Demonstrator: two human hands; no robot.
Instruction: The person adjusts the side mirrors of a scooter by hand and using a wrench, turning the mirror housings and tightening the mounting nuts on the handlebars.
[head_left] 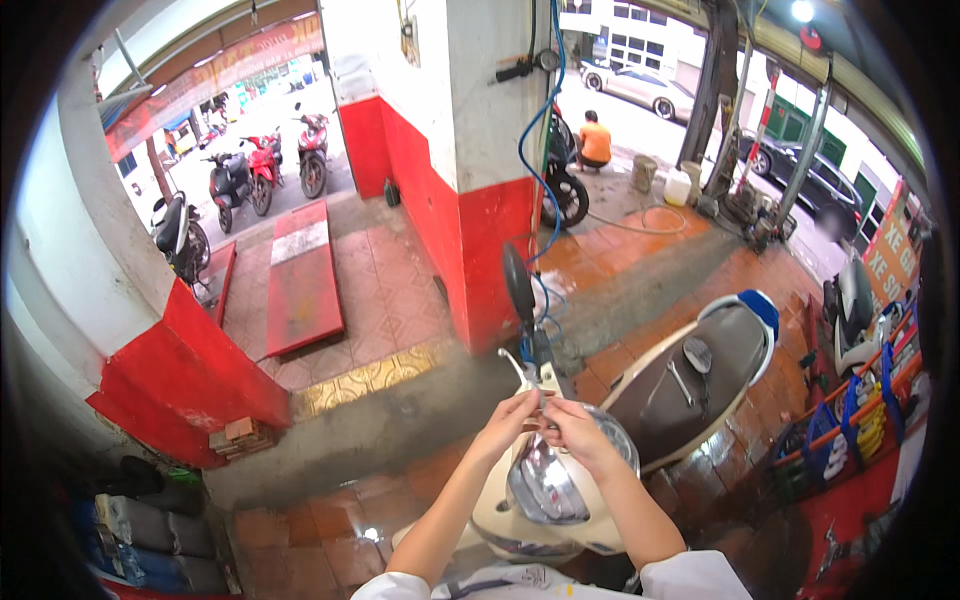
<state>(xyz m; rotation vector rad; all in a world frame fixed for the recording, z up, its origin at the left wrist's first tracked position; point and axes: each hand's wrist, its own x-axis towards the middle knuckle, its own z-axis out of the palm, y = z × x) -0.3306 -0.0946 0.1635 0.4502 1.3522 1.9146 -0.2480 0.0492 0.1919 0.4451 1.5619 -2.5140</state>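
In front of me stands a cream scooter with a chrome headlight (548, 485) below my hands. My left hand (508, 428) and my right hand (578, 432) meet above the headlight, beside the handlebar's silver lever (513, 362). Both sets of fingers are pinched together around something small that I cannot make out. A dark mirror (518, 282) rises upright just beyond them. On the brown seat (665, 410) lie a wrench (680, 383) and a detached round mirror (698, 355).
A red and white pillar (492, 250) with a blue hose (537, 140) stands ahead. A red ramp (305, 285) lies left, near parked motorbikes (262, 170). Bright tools hang on a rack (850, 425) at right. A person in orange (594, 142) crouches farther off.
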